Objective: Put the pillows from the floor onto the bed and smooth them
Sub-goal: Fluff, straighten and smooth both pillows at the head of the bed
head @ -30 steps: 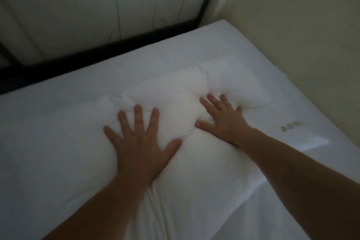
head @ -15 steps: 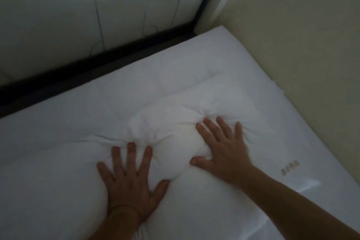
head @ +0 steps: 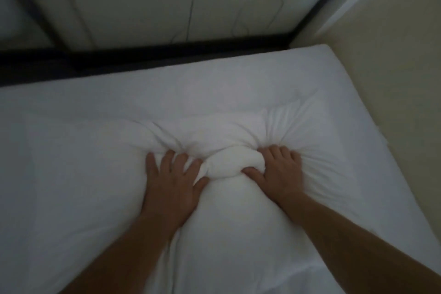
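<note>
A white pillow (head: 100, 169) lies flat across the white bed (head: 214, 83), close to its head end. Both of my hands press down on its middle. My left hand (head: 171, 181) lies palm down with its fingers spread and sunk into the filling. My right hand (head: 279, 172) presses beside it, fingertips dug into the fabric. A rounded lump of pillow (head: 233, 162) bulges up between the two thumbs, and creases fan out from the fingertips. No other pillow shows in the head view.
A dark frame bar (head: 167, 55) runs along the head of the bed, with a pale padded panel (head: 143, 7) above it. A beige wall (head: 393, 79) closes the bed's right side. The light is dim.
Both hands have moved closer together and pressed deeper, so the pillow now bunches into a lump between them. My view has shifted forward over the bed.
</note>
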A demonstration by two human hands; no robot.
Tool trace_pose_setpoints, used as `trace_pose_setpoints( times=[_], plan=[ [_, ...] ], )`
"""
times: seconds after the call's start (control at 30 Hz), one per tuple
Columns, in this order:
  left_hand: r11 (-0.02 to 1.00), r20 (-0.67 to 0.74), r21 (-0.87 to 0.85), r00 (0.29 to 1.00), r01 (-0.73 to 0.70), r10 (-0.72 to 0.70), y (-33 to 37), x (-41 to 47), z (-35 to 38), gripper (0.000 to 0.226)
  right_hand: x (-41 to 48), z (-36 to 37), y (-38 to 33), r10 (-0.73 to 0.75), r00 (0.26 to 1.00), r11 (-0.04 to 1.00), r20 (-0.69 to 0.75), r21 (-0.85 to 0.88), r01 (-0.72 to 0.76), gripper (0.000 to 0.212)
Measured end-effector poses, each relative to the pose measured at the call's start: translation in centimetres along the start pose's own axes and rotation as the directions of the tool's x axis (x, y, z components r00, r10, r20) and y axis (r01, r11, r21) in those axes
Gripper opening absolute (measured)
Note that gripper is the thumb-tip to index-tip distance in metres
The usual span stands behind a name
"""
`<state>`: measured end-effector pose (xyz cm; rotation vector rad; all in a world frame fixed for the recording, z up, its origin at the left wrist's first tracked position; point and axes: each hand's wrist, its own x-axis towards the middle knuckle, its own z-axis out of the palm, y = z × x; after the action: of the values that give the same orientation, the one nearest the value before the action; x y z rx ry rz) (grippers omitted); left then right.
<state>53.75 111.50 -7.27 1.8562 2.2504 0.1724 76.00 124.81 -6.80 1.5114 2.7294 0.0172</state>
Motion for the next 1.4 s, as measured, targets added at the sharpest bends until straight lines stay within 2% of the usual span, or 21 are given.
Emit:
trace_pose_setpoints(
  times=[0.07, 0.13, 0.23, 0.37, 0.47, 0.53, 0.6, 0.67, 0.7, 0.77, 0.83, 0.93, 1.03, 1.13, 1.23, 1.33, 1.4],
  plan=[
    [0.997, 0.043, 0.051, 0.997, 0.065, -0.067, 1.6, -0.7, -2.5, 0.025, -0.5, -1.3, -0.3, -0.019, 1.0, 1.0, -0.013, -0.014, 0.019, 0.061],
    [0.992, 0.062, 0.04, 0.99, 0.121, -0.123, 3.6, -1.8, -4.8, 0.027, -1.3, -3.5, 0.0, -0.039, 0.999, 0.999, 0.003, -0.007, 0.039, 0.063],
    [0.99, 0.018, 0.007, 0.99, 0.139, -0.139, 6.1, -3.4, -9.0, 0.034, -2.5, -8.2, 2.0, -0.111, 0.991, 0.993, -0.081, 0.023, 0.113, 0.063],
    [0.989, -0.058, -0.035, 0.987, 0.146, -0.148, 9.3, -2.8, -14.1, 0.03, -1.4, -14.1, 5.8, -0.151, 0.971, 0.985, -0.183, 0.054, 0.163, 0.069],
    [0.98, -0.134, -0.162, 0.982, 0.113, -0.135, 11.6, -0.6, -15.8, 0.025, 1.1, -16.4, 9.3, -0.149, 0.975, 0.979, -0.167, 0.112, 0.168, 0.065],
    [0.981, -0.161, -0.177, 0.981, 0.08, -0.109, 13.1, 1.4, -15.8, 0.028, 3.5, -17.3, 11.8, -0.159, 0.976, 0.978, -0.15, 0.113, 0.176, 0.063],
    [0.986, -0.11, -0.139, 0.988, 0.097, -0.112, 14.6, 3.2, -14.9, 0.026, 5.3, -16.9, 14.3, -0.16, 0.981, 0.979, -0.11, 0.107, 0.172, 0.061],
    [0.991, -0.037, -0.09, 0.994, 0.102, -0.106, 15.4, 4.7, -12.9, 0.021, 6.4, -15.2, 16.7, -0.095, 0.993, 0.986, -0.069, 0.129, 0.103, 0.063],
    [0.99, 0.041, -0.081, 0.993, 0.116, -0.113, 15.7, 5.2, -11.5, 0.027, 6.5, -14.1, 17.8, -0.05, 0.999, 0.991, -0.015, 0.127, 0.052, 0.071],
    [0.983, 0.228, -0.065, 0.962, 0.17, -0.151, 16.0, 5.8, -8.7, 0.068, 5.8, -11.5, 19.5, -0.022, 0.985, 0.996, 0.173, 0.089, 0.006, 0.09],
    [0.976, 0.336, -0.042, 0.923, 0.212, -0.186, 16.3, 6.3, -6.6, 0.105, 5.3, -9.4, 20.1, -0.05, 0.951, 0.993, 0.305, 0.116, 0.015, 0.095],
    [0.967, 0.366, -0.025, 0.903, 0.254, -0.227, 16.4, 7.1, -5.0, 0.126, 5.9, -7.8, 20.2, -0.084, 0.959, 0.992, 0.27, 0.114, 0.055, 0.094],
    [0.958, 0.28, -0.017, 0.922, 0.285, -0.269, 16.0, 7.8, -3.7, 0.114, 5.9, -6.1, 19.6, -0.084, 0.992, 0.993, 0.089, 0.086, 0.076, 0.079],
    [0.958, 0.189, 0.047, 0.94, 0.281, -0.285, 16.0, 8.5, -2.9, 0.071, 5.9, -4.1, 18.2, -0.09, 0.992, 0.993, -0.088, 0.066, 0.096, 0.042],
    [0.964, 0.093, 0.055, 0.96, 0.261, -0.266, 16.4, 8.4, -3.7, 0.03, 6.5, -3.7, 16.6, -0.065, 0.989, 0.994, -0.13, 0.074, 0.075, 0.017],
    [0.984, -0.07, 0.042, 0.983, 0.176, -0.172, 16.5, 8.0, -6.0, 0.022, 6.8, -5.8, 16.9, 0.039, 0.993, 0.979, -0.114, 0.205, -0.015, 0.016],
    [0.985, -0.095, 0.04, 0.982, 0.169, -0.164, 16.5, 8.1, -8.7, 0.026, 7.2, -8.4, 17.6, 0.103, 0.985, 0.945, -0.136, 0.322, -0.055, 0.015]
  ],
)
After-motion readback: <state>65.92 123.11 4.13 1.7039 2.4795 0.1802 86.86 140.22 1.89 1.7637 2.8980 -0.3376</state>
